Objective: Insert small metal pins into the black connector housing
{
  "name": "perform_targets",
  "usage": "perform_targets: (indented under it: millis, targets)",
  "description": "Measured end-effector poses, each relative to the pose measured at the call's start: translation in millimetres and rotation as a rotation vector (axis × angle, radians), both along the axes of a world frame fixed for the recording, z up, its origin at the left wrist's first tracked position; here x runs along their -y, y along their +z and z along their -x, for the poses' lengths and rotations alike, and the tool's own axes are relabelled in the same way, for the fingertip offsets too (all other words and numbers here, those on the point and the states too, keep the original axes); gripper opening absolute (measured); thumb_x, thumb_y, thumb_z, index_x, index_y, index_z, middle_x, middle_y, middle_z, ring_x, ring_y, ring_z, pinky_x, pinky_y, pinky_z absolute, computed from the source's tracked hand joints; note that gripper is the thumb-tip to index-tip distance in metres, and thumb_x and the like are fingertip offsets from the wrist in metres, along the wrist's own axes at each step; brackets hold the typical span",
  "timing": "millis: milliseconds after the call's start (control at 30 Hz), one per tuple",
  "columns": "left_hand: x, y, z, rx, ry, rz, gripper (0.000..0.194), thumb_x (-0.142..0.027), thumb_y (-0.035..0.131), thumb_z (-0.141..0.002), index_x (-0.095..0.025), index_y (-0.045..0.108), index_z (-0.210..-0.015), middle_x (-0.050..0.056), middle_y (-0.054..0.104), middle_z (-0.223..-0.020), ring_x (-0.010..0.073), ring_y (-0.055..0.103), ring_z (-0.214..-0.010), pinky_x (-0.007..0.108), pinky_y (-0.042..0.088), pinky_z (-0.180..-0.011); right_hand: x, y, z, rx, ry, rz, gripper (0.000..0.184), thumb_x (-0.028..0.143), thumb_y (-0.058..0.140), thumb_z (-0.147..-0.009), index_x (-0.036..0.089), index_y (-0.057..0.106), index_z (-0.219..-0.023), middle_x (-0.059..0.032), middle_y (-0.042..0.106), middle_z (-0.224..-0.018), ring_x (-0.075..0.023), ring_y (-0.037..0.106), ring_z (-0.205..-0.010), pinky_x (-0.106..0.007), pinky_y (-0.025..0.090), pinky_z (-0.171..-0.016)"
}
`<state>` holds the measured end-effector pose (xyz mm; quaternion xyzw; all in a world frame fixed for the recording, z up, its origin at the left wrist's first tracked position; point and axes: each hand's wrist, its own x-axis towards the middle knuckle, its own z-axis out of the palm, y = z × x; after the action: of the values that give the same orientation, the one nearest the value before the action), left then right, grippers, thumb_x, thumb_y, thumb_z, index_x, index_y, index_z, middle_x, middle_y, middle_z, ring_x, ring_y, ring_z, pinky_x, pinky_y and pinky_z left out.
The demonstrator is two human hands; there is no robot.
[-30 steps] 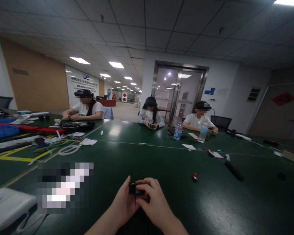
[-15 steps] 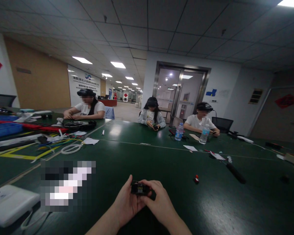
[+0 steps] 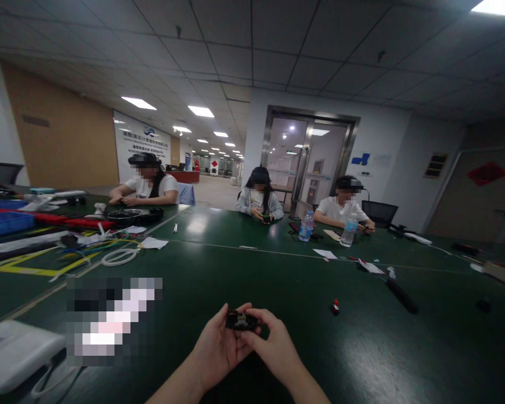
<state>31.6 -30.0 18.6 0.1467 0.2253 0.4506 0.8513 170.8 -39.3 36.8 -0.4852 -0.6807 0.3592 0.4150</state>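
Close above the green tabletop [image 3: 185, 280], a small black device with a yellowish detail on its face [image 3: 239, 320] is held between my two hands. My left hand [image 3: 221, 345] supports it from the left and below, thumb along its left end and palm turned up. The fingers and thumb of my right hand [image 3: 271, 336] pinch its right end. What exact kind of device it is, I cannot make out. A small red and black piece [image 3: 335, 306] lies on the table to the right of my hands.
A white box-shaped device [image 3: 19, 356] with a cable sits at the lower left. Coiled white cable [image 3: 120, 257], blue trays [image 3: 6, 224] and wires lie farther left. Two water bottles [image 3: 306, 226] stand toward the far side. A black-handled tool [image 3: 402, 295] lies right. Three people sit opposite.
The black device has turned slightly in my hands, showing more of its face. My right fingers have shifted along its right end. The view has moved slightly.
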Motion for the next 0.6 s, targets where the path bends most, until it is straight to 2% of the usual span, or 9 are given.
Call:
perform_targets:
  millis: [333,467,600]
  targets:
    - [0.0,-0.5,-0.8,-0.012,0.021,0.014,0.042,-0.044,0.038,-0.088,-0.019,0.044,-0.121,0.009,0.065,-0.087,0.0221,0.065,-0.080,0.032,0.044,-0.077,0.4,-0.8,0.1,-0.021,0.021,0.002,0.034,0.023,0.060,-0.065,0.022,0.061,-0.100,-0.0026,0.062,-0.098,-0.0196,0.056,-0.093,-0.031,0.041,-0.083]
    - [1.2,2.0,-0.9,0.016,0.016,0.010,0.048,-0.049,0.035,-0.087,-0.016,0.044,-0.120,0.013,0.064,-0.092,0.0248,0.064,-0.084,0.036,0.043,-0.083,1.4,2.4,0.0,-0.022,0.016,0.023,0.032,0.025,0.060,-0.067,0.022,0.061,-0.099,-0.0031,0.062,-0.098,-0.0205,0.056,-0.094,-0.033,0.041,-0.084]
    - [1.1,2.5,-1.2,0.045,0.016,0.008,0.046,-0.046,0.034,-0.089,-0.014,0.044,-0.120,0.013,0.064,-0.093,0.0247,0.064,-0.086,0.035,0.043,-0.083,2.7,4.2,-0.5,-0.021,0.016,0.035,0.032,0.025,0.059,-0.068,0.023,0.060,-0.100,-0.0027,0.061,-0.101,-0.0203,0.055,-0.096,-0.033,0.040,-0.085]
